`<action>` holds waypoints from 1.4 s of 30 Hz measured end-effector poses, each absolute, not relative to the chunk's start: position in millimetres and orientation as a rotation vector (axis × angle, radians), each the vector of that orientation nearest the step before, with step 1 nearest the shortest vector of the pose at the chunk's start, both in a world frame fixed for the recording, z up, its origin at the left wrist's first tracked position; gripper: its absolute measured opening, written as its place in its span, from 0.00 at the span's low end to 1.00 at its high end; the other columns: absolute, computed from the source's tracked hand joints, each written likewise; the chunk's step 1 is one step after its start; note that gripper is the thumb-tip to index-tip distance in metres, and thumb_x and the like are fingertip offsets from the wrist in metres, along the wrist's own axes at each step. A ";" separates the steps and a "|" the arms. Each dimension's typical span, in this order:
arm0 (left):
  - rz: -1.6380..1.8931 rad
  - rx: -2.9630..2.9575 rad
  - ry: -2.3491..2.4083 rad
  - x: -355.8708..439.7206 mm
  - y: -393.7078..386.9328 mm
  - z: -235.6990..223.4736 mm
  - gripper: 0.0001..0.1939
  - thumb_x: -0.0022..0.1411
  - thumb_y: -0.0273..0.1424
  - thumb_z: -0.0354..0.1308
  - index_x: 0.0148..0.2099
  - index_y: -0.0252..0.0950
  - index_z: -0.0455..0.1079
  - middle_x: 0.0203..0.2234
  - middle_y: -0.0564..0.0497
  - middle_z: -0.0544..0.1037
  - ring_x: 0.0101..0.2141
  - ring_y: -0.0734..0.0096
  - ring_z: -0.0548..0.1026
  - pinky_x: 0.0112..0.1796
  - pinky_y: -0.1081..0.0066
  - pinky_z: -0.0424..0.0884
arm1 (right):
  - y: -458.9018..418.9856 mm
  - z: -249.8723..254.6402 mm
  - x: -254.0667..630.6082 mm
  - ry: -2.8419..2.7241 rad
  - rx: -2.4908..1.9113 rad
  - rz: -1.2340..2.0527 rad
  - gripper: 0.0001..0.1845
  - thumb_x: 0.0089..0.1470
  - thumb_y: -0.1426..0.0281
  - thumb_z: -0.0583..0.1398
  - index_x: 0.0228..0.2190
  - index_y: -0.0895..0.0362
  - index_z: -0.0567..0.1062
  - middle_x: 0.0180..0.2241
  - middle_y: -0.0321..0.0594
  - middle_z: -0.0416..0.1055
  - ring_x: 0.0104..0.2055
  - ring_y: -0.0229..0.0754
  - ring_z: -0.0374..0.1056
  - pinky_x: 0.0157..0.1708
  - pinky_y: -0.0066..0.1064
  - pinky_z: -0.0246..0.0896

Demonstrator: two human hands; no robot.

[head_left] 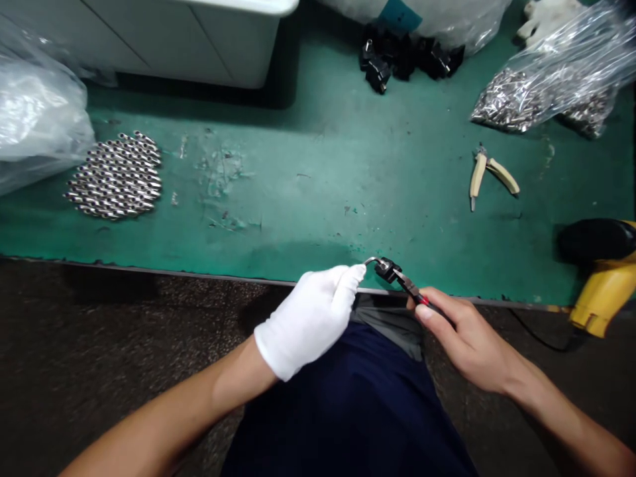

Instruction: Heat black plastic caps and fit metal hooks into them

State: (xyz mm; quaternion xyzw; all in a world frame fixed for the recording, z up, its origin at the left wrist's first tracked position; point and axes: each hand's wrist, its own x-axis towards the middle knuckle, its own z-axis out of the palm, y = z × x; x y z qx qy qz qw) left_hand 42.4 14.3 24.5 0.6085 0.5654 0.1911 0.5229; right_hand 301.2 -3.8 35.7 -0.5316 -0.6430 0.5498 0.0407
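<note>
My left hand (318, 311), in a white glove, is closed on a thin bent metal rod (371, 259). The rod's far end meets a small black part with metal in it (386, 269), above the table's front edge. My right hand (460, 331) is bare and wrapped round pliers (411, 287) with red and black handles. The jaws reach the right side of the black part; whether they clamp it fully is too small to tell. Inside the glove, the rod's near end is hidden.
On the green table (318, 172) lie cream-handled cutters (489, 173), a bundle of metal tubes (119, 175), several black parts (397, 56) and a bag of small metal pieces (511, 99). A yellow heat gun (603, 291) is at the right edge. A white bin (199, 40) stands at back left.
</note>
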 end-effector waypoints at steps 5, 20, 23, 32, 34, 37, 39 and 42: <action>0.352 1.645 1.315 40.0 27.1 22.1 0.21 0.75 0.37 0.40 0.39 0.36 0.74 0.33 0.49 0.81 0.34 0.66 0.78 0.37 0.69 0.69 | 4.0 39.7 306.3 -2.087 -1.681 1.648 0.18 0.71 0.56 0.48 0.38 0.54 0.69 0.30 0.34 0.65 0.32 0.41 0.59 0.34 0.35 0.51; 0.029 1.992 1.165 33.1 46.5 11.3 0.21 0.75 0.32 0.39 0.46 0.34 0.74 0.30 0.50 0.80 0.27 0.69 0.77 0.32 0.72 0.67 | 16.4 38.6 308.0 -2.329 -1.672 1.554 0.16 0.71 0.58 0.49 0.39 0.53 0.70 0.27 0.34 0.67 0.27 0.39 0.61 0.30 0.33 0.51; -0.020 2.005 1.152 32.4 49.3 11.6 0.22 0.75 0.34 0.38 0.47 0.34 0.74 0.29 0.50 0.80 0.26 0.69 0.77 0.32 0.72 0.68 | 19.2 38.7 308.8 -2.385 -1.655 1.524 0.16 0.71 0.58 0.49 0.38 0.53 0.69 0.27 0.34 0.68 0.27 0.40 0.62 0.29 0.33 0.52; -0.107 2.156 1.056 25.1 57.5 1.7 0.21 0.74 0.35 0.41 0.55 0.38 0.74 0.33 0.48 0.82 0.30 0.64 0.78 0.37 0.69 0.68 | 22.3 37.5 310.7 -2.496 -1.696 1.485 0.18 0.71 0.55 0.48 0.41 0.53 0.70 0.28 0.37 0.70 0.27 0.42 0.64 0.28 0.34 0.52; -0.144 2.170 1.051 25.6 60.9 3.4 0.21 0.74 0.36 0.41 0.52 0.38 0.75 0.29 0.50 0.81 0.27 0.65 0.77 0.35 0.70 0.66 | 22.4 37.4 311.2 -2.503 -1.690 1.489 0.18 0.71 0.55 0.48 0.41 0.53 0.70 0.28 0.38 0.71 0.27 0.42 0.64 0.28 0.34 0.52; -0.185 2.188 1.060 26.8 65.3 8.0 0.25 0.75 0.39 0.38 0.45 0.38 0.77 0.25 0.50 0.79 0.22 0.67 0.73 0.30 0.69 0.63 | 21.5 36.6 312.3 -2.519 -1.699 1.488 0.19 0.71 0.55 0.48 0.41 0.53 0.71 0.28 0.38 0.71 0.27 0.42 0.64 0.28 0.34 0.52; -0.214 2.190 1.069 27.2 67.3 10.5 0.29 0.74 0.42 0.36 0.39 0.38 0.77 0.22 0.50 0.77 0.20 0.67 0.70 0.28 0.69 0.60 | 20.8 35.6 313.2 -2.560 -1.698 1.479 0.19 0.71 0.54 0.48 0.43 0.53 0.71 0.30 0.38 0.72 0.28 0.43 0.65 0.28 0.35 0.53; -0.258 2.163 1.095 26.8 69.0 12.2 0.31 0.73 0.47 0.37 0.33 0.38 0.76 0.19 0.50 0.74 0.18 0.69 0.67 0.27 0.69 0.59 | 20.9 34.4 314.4 -2.636 -1.643 1.458 0.20 0.71 0.54 0.48 0.47 0.53 0.71 0.34 0.41 0.74 0.32 0.45 0.68 0.31 0.36 0.55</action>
